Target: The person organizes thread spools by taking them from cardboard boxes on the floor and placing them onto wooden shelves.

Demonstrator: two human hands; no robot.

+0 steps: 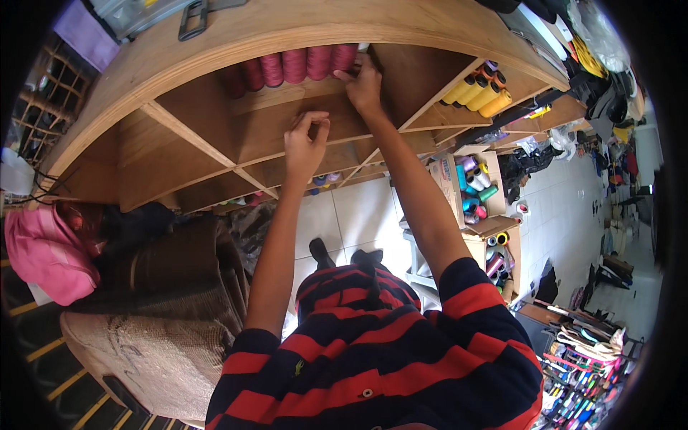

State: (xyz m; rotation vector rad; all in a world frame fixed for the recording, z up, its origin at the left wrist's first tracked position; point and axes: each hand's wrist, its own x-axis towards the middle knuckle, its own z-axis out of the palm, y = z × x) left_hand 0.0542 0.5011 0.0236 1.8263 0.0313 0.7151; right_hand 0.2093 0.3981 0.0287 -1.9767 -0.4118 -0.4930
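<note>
Maroon thread spools point(294, 66) stand in the wooden shelf point(272, 27), upper centre of frame, the right hand point(364, 86) at the rightmost, its grip undeterminable, the left hand point(306, 143) lower, loosely curled, narrowly parted.

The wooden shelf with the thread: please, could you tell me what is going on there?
A person in a striped shirt stands at the wooden shelf, with both arms extended toward it. The right hand is at the right end of a row of dark red spools; its exact grip is hard to see. The left hand appears empty, half curled before the shelf. Yellow spools lie in a compartment further right.
</note>
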